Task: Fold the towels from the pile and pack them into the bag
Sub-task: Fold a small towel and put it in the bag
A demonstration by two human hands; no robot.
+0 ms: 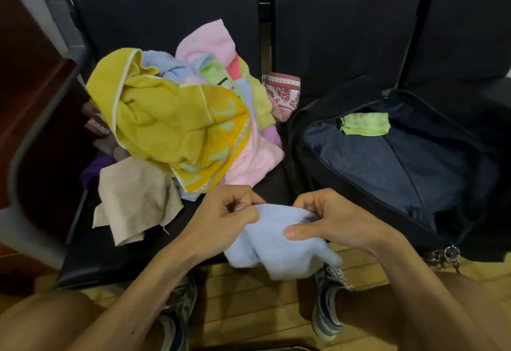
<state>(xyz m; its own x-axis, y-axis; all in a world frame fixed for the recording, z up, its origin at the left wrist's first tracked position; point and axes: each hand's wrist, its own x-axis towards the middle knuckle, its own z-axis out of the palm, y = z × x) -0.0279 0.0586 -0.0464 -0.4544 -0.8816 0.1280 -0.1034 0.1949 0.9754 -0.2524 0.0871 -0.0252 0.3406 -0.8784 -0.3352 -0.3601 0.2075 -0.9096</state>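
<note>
A light blue towel [279, 243] hangs in front of the seat edge, bunched between both hands. My left hand [229, 215] pinches its upper left edge. My right hand [331, 220] grips its upper right part, thumb pressed on the cloth. The pile of towels [177, 118] lies on the left seat, a large yellow one on top, with pink, blue and green ones beneath. A beige towel [135, 198] hangs off the pile's front. The black bag [392, 162] lies open on the right seat, and a folded green towel [365, 124] rests inside near its far end.
A red patterned cloth [282, 96] sits between the pile and the bag. The dark seat [116, 251] has a metal armrest [41, 129] at the left. A keychain [448, 255] dangles from the bag's front. My shoes [329, 301] stand on the yellow wooden floor below.
</note>
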